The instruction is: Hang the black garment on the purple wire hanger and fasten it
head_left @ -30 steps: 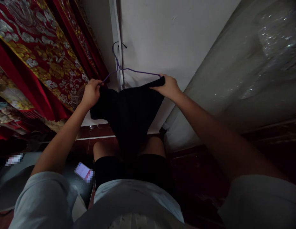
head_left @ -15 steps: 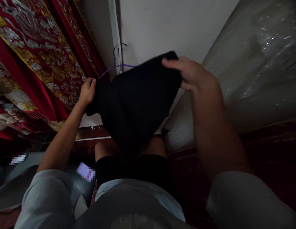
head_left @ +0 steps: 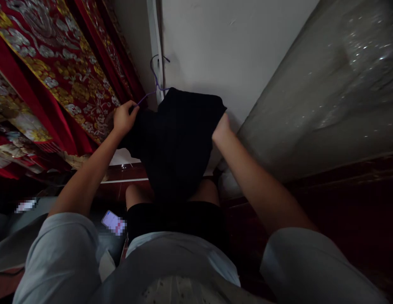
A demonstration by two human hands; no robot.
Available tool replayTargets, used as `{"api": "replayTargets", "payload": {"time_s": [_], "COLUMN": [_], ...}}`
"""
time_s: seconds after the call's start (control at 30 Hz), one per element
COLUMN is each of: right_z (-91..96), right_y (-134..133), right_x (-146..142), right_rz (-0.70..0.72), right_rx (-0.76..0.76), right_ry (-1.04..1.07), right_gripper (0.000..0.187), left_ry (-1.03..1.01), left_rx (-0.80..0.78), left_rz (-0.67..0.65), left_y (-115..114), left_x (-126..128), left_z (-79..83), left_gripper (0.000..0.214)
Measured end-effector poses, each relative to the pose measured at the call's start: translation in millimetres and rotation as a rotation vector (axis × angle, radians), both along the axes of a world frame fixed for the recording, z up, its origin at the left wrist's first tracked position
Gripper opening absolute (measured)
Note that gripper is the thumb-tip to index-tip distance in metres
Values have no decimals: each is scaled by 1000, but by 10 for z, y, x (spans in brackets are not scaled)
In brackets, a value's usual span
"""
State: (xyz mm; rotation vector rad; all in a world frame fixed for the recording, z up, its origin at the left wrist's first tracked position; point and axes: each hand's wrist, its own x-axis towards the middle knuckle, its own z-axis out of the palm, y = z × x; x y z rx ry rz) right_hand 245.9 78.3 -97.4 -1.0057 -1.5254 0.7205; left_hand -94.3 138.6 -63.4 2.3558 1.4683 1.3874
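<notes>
With our left hand (head_left: 124, 119) we are pinching the left end of the purple hanger (head_left: 156, 80) and the edge of the black garment (head_left: 177, 135). The cloth is hiding the fingers of our right hand (head_left: 221, 127) at its right side, so we cannot tell whether they are gripping. The garment is hanging before the far wall (head_left: 234, 46), covering the hanger's right arm. A lit phone (head_left: 111, 221) is lying near left.

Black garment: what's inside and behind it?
Behind the garment the wall shows. The hanger shows at its hook and near the left hand; the garment covers most of its other side, and the fingers of the right hand.
</notes>
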Motion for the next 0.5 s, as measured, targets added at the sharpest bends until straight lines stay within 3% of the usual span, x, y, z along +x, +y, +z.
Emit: {"api": "replayTargets", "payload": {"time_s": [0.07, 0.13, 0.27, 0.33, 0.43, 0.5], "right_z": [54, 237, 704, 820, 762, 596], "right_y": [66, 69, -191, -392, -580, -555], "right_x": [132, 220, 119, -12, -154, -195], "right_rz": [-26, -56, -101, -99, 161, 384], "right_rx": [-63, -73, 18, -5, -173, -269], "right_ry": [71, 112, 38, 18, -9, -54], "right_gripper": [88, 101, 99, 99, 114, 110], "left_ry": [-5, -20, -68, -66, -17, -6], "left_rx": [-14, -8, 29, 6, -55, -66], "left_rz": [-4, -24, -63, -72, -98, -149], "left_y": [84, 194, 375, 394, 282, 119], "left_x": [18, 56, 163, 203, 216, 207], "left_z": [-10, 35, 281, 409, 496, 469], "left_gripper": [9, 5, 5, 2, 12, 15]}}
